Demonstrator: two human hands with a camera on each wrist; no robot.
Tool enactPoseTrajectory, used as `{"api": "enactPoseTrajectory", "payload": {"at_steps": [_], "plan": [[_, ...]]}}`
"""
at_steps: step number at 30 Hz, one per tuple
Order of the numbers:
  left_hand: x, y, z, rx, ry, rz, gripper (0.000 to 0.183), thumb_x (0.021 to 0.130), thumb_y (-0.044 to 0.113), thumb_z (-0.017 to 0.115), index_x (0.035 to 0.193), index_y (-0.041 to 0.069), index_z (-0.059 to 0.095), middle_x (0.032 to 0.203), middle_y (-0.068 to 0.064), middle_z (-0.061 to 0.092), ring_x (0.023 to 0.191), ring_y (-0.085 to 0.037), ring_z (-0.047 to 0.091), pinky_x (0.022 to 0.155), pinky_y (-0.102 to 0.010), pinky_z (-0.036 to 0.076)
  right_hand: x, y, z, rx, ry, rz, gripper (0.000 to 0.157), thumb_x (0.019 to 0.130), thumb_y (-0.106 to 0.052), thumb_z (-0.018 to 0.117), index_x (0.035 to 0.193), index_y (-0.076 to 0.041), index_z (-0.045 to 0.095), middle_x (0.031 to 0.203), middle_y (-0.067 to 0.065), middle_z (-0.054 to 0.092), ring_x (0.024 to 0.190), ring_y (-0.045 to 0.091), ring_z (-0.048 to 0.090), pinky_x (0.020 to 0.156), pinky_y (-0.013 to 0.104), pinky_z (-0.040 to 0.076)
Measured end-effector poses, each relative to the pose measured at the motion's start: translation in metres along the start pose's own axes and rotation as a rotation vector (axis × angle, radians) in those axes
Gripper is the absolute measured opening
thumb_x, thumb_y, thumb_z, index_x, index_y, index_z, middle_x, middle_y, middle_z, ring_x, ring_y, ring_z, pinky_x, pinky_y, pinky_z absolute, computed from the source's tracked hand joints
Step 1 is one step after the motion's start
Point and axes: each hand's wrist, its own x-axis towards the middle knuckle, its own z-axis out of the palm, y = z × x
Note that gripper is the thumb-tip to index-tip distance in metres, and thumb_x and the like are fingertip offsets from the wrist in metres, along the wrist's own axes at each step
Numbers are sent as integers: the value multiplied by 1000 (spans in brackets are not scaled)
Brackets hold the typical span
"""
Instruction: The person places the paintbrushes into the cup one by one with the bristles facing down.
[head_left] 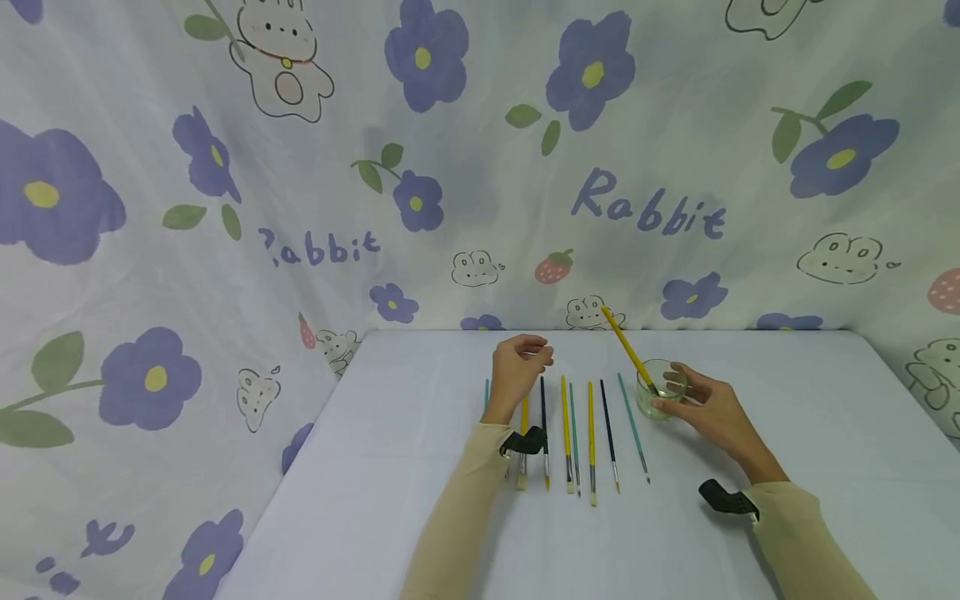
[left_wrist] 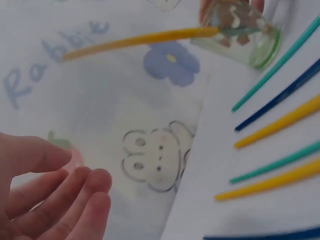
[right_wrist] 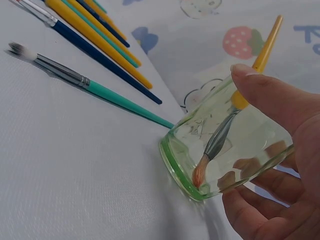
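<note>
My right hand (head_left: 708,408) grips a clear glass cup (head_left: 651,407), thumb on the near side and fingers around the far side. Inside the cup leans a yellow-handled paintbrush (head_left: 628,346), bristles down at the glass bottom, as the right wrist view shows. My left hand (head_left: 519,367) is raised over the far ends of the brushes on the table, fingers loosely bent with nothing between them. Under and beside it lies a row of several paintbrushes, among them a yellow one (head_left: 592,442), a dark blue one (head_left: 609,433) and a teal one (head_left: 633,429) nearest the cup.
The brushes lie roughly parallel on a white table (head_left: 360,517), bristles toward me. A patterned cloth (head_left: 480,167) with flowers and rabbits hangs right behind the table's far edge. The left forearm (head_left: 457,508) covers part of the leftmost brushes.
</note>
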Motion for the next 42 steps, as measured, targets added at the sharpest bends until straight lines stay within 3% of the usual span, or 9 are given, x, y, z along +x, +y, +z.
{"api": "enactPoseTrajectory", "payload": {"at_steps": [3,8,19,23,26,29,35,42], "plan": [[0,-5,-17,7,25,4,19,94,11,73,110,1,75,101,-18,78,86,-33,78,72,-27,65,0,2,1,-4,8,-5,94,92,-50,76,162,-7,30,156,21,51,143,49,48,113,64,47],[-6,-14,-45,17,82,-1,18,93,9,74,109,-1,75,98,-21,78,78,-23,78,70,-26,66,1,6,1,-7,15,-10,94,92,-50,76,162,-6,31,155,21,52,143,49,48,113,64,47],[-21,-44,-89,88,159,-97,26,93,13,75,111,-6,74,97,-22,78,76,-19,77,68,-23,65,1,4,1,-2,19,-27,91,92,-46,77,161,-5,33,154,22,53,141,48,51,113,61,47],[-27,-50,-95,171,161,-142,26,93,15,76,110,-4,75,98,-19,79,79,-24,77,67,-23,64,1,4,0,8,18,-26,93,91,-46,78,161,-6,32,154,22,53,142,48,50,114,58,47],[-29,-54,-99,230,157,-156,25,93,16,75,109,-3,75,97,-19,79,79,-30,77,64,-23,61,2,5,-1,14,23,-23,94,91,-47,78,162,-6,32,154,21,53,144,46,48,113,48,48],[-30,-56,-102,289,149,-165,26,93,17,76,109,-3,75,96,-19,78,75,-29,76,62,-22,58,2,6,-1,12,28,-16,95,90,-48,78,162,-6,32,154,20,53,147,45,45,113,38,48],[-32,-59,-103,393,126,-222,27,92,19,77,107,-3,75,95,-18,76,66,-14,69,59,-22,55,2,6,-2,7,26,-8,96,90,-49,78,161,-5,32,157,22,49,151,46,38,119,50,38],[-36,-61,-100,506,70,-271,28,92,24,77,103,-2,75,93,-15,74,73,-17,66,64,-26,55,2,6,-1,2,22,4,96,90,-52,77,162,-7,31,157,19,50,150,44,41,118,50,39]]}}
